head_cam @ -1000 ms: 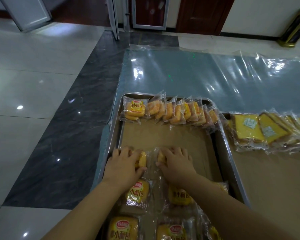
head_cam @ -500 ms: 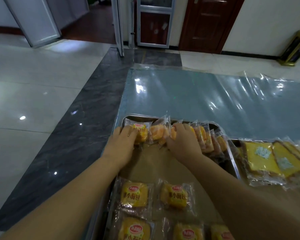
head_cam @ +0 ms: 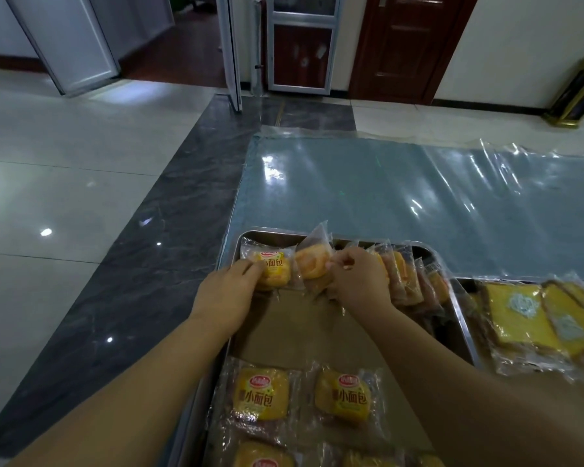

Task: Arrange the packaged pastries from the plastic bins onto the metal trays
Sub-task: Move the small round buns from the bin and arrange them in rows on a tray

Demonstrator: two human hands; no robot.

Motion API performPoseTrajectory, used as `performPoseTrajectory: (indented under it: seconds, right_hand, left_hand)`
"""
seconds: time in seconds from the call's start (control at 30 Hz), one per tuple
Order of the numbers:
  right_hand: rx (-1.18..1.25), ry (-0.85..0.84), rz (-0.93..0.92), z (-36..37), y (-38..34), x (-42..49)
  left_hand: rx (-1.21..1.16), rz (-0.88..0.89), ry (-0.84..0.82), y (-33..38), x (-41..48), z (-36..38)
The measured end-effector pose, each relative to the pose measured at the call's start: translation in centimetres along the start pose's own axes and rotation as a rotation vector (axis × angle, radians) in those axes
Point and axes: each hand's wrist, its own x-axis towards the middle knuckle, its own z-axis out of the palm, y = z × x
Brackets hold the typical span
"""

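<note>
A metal tray point(head_cam: 459, 308) lined with brown paper holds a back row of small yellow packaged buns. My left hand point(head_cam: 228, 294) grips the leftmost bun pack point(head_cam: 275, 267), which lies flat at the row's left end. My right hand point(head_cam: 359, 281) pinches the wrapper of a tilted bun pack point(head_cam: 312, 264) beside it, with more packs point(head_cam: 405, 278) leaning on edge to its right. Loose bun packs point(head_cam: 262, 394) point(head_cam: 344, 396) lie flat at the tray's near end.
A second tray on the right carries flat yellow cake slices in wrappers point(head_cam: 520, 315). Clear plastic sheeting point(head_cam: 418, 190) covers the table beyond the trays. The table's left edge drops to a dark and white tiled floor point(head_cam: 81, 230). Doors stand at the back.
Both hands went from the tray's middle up to the back row, carrying bun packs there. Since half a second ago they have barely shifted; the camera has tilted upward.
</note>
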Motion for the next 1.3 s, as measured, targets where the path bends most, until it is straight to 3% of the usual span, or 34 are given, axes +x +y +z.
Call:
performPoseTrajectory:
  seconds: [0.1,0.3,0.47,0.57,0.63,0.7,0.73,0.83,0.93,1.1,1.3]
  right_hand:
    - [0.189,0.104,-0.002,-1.4,-0.2,-1.2]
    - [0.230,0.254,-0.149,-6.5,0.7,-5.6]
    - [-0.114,0.315,-0.459,-10.3,3.3,-9.9]
    - [-0.460,0.233,-0.628,-11.3,5.9,-11.9]
    - [-0.606,-0.037,-0.538,-11.0,7.9,-13.1]
    - [-0.565,-0.382,-0.337,-10.4,9.7,-14.5]
    - [-0.505,-0.452,-0.266,-10.0,10.3,-15.0]
    - [-0.350,-0.221,-0.187,-10.3,11.2,-15.9]
    - [-0.387,-0.079,-0.096,-11.1,11.6,-15.6]
    - [-0.447,-0.135,0.012,-10.3,10.8,-14.9]
    - [-0.742,-0.202,0.103,-8.2,9.9,-14.9]
  left_hand:
    - [-0.080,-0.003,0.080,0.7,-1.2,-1.0]
    - [-0.256,0.046,0.213,3.6,-4.8,-2.3]
    - [-0.311,0.122,0.194,6.7,-7.8,-2.2]
    - [-0.328,0.101,0.143,8.1,-8.9,-1.3]
    - [-0.354,0.066,0.081,8.8,-9.3,-0.6]
    - [-0.373,0.028,0.030,9.5,-9.7,0.0]
    - [-0.384,0.002,0.017,9.5,-9.8,0.2]
    - [-0.401,-0.047,-0.013,9.8,-10.1,0.4]
    - [-0.400,-0.040,-0.023,9.8,-10.3,0.5]
    - [-0.397,-0.024,-0.027,9.7,-10.2,0.8]
    - [-0.303,-0.004,-0.121,9.0,-9.4,1.9]
